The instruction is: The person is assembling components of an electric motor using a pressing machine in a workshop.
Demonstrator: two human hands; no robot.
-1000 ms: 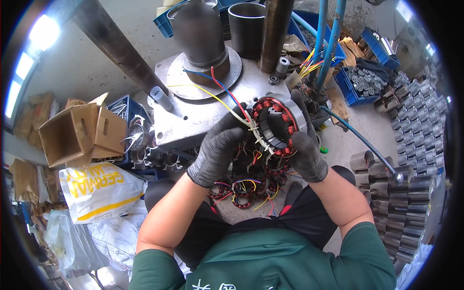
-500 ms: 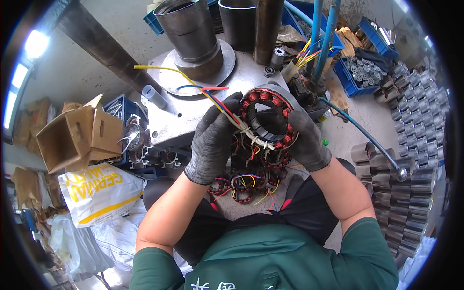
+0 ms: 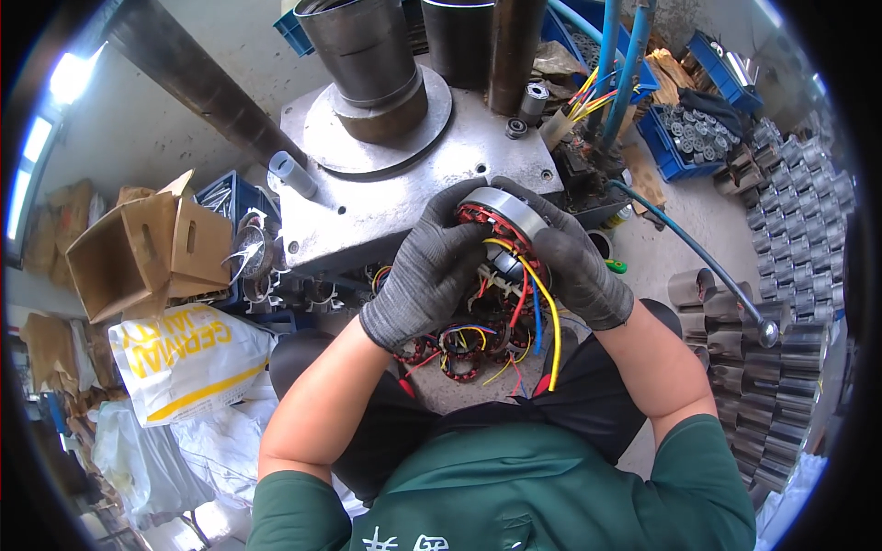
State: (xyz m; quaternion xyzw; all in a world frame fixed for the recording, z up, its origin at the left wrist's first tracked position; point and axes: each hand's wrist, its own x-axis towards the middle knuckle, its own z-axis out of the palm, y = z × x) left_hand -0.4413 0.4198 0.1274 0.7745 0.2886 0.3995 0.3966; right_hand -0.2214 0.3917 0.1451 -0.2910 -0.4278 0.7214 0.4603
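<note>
Between my gloved hands is a motor stator [image 3: 511, 213], a metal ring with red copper windings inside. It is tilted so its smooth silvery outer face shows on top. My left hand [image 3: 432, 262] grips its left side, and my right hand [image 3: 579, 266] grips its right side. Yellow, red and blue lead wires [image 3: 542, 308] hang from it toward my lap. Below, between my feet, lie several more wound stators [image 3: 462, 354], partly covered by my hands. Just beyond the held stator is the metal press table [image 3: 367, 216].
A steel cylinder [image 3: 358, 60] stands on a round plate on the table, beside a clear tube [image 3: 292, 174]. An open cardboard box [image 3: 152, 248] and a white bag [image 3: 193, 367] are at left. Stacked metal sleeves [image 3: 772, 367] and a blue crate [image 3: 684, 142] fill the right, near a lever [image 3: 707, 266].
The stator has been turned over between my hands. Its open centre faced me before; now its outer rim shows. The lead wires swung from upper left to hanging down at the right.
</note>
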